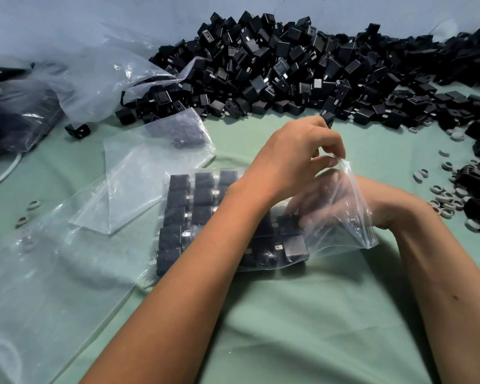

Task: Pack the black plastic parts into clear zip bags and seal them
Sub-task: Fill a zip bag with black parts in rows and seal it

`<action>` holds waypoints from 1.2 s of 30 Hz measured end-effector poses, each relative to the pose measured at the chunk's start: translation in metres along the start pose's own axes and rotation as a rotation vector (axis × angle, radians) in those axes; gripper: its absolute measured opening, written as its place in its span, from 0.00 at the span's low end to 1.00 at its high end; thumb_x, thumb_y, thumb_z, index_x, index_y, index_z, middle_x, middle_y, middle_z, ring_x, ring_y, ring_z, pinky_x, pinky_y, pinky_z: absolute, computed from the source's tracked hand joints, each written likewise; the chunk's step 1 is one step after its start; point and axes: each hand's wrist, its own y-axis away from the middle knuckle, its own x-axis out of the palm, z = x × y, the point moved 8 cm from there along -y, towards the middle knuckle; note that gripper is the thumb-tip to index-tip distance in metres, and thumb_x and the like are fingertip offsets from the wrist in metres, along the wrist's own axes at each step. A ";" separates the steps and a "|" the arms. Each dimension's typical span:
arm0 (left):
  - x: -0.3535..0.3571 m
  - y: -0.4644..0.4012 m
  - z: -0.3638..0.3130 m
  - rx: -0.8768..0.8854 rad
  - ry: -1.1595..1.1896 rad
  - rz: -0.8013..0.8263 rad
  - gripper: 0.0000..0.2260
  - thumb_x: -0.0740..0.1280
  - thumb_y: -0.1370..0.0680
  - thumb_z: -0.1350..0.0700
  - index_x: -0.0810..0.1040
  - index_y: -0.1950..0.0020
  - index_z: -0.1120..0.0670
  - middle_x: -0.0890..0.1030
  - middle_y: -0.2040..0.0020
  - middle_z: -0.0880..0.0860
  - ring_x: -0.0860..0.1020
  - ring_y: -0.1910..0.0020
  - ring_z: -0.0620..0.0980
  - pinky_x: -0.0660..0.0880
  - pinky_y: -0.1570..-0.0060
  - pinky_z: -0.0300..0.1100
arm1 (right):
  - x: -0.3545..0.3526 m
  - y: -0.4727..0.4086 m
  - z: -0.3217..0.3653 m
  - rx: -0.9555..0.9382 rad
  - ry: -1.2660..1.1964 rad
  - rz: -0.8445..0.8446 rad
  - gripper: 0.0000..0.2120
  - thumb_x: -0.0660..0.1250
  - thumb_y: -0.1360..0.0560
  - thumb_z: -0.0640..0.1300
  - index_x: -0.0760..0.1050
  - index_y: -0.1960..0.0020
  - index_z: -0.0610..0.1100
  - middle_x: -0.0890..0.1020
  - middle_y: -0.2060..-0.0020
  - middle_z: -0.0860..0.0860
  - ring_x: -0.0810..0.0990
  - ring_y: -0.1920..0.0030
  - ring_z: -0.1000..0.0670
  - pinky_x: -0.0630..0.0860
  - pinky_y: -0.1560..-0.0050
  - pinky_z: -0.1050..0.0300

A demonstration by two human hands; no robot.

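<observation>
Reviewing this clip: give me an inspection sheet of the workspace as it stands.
Surface: green cloth, creased.
Job's things: zip bag lying open, rows of black parts inside; loose pile behind.
Clutter: empty clear bags, grey rings, filled bags far left.
Grippers: left hand pinches the bag's mouth; right hand inside the bag, at the parts.
Cables: white cord, left edge.
Surroundings: nothing seen.
</observation>
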 end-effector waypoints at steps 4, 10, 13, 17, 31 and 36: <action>-0.010 0.001 0.005 -0.032 0.052 -0.020 0.07 0.76 0.24 0.61 0.85 0.48 0.54 0.80 0.53 0.47 0.80 0.57 0.46 0.79 0.54 0.43 | -0.004 0.004 0.029 -0.080 -0.106 -0.022 0.10 0.77 0.26 0.42 0.86 0.47 0.51 0.88 0.53 0.48 0.87 0.50 0.47 0.82 0.47 0.58; -0.074 0.028 0.052 -0.291 0.009 -0.177 0.04 0.71 0.20 0.56 0.84 0.48 0.55 0.82 0.51 0.48 0.80 0.51 0.47 0.76 0.52 0.39 | -0.006 0.006 0.025 -0.095 -0.211 -0.001 0.13 0.77 0.28 0.58 0.86 0.47 0.52 0.88 0.55 0.48 0.87 0.55 0.48 0.83 0.55 0.56; -0.083 0.068 0.081 -0.469 -0.259 -0.033 0.12 0.65 0.17 0.47 0.81 0.39 0.51 0.80 0.42 0.52 0.75 0.38 0.52 0.71 0.38 0.48 | -0.004 0.004 0.020 -0.072 -0.186 -0.016 0.11 0.75 0.25 0.57 0.86 0.49 0.52 0.88 0.56 0.48 0.88 0.56 0.43 0.86 0.56 0.48; -0.071 0.127 0.088 -0.643 -0.428 0.116 0.25 0.54 0.16 0.38 0.68 0.23 0.49 0.66 0.23 0.54 0.59 0.22 0.55 0.61 0.24 0.56 | -0.006 0.003 0.021 -0.040 -0.201 -0.092 0.06 0.75 0.25 0.51 0.86 0.52 0.48 0.88 0.57 0.45 0.88 0.57 0.41 0.86 0.55 0.43; -0.042 0.149 0.092 -0.684 -0.517 0.272 0.30 0.42 0.17 0.36 0.47 0.16 0.44 0.43 0.16 0.47 0.40 0.17 0.52 0.41 0.20 0.60 | 0.003 -0.002 0.044 -0.105 -0.206 -0.213 0.05 0.73 0.23 0.39 0.86 0.51 0.38 0.86 0.62 0.47 0.83 0.63 0.45 0.81 0.61 0.55; -0.036 0.138 0.078 -0.589 -0.513 0.293 0.33 0.38 0.19 0.34 0.42 0.16 0.45 0.39 0.17 0.43 0.36 0.18 0.49 0.38 0.20 0.58 | -0.004 -0.002 0.052 -0.106 -0.100 -0.300 0.09 0.68 0.19 0.39 0.84 0.45 0.35 0.86 0.55 0.40 0.86 0.53 0.38 0.83 0.50 0.37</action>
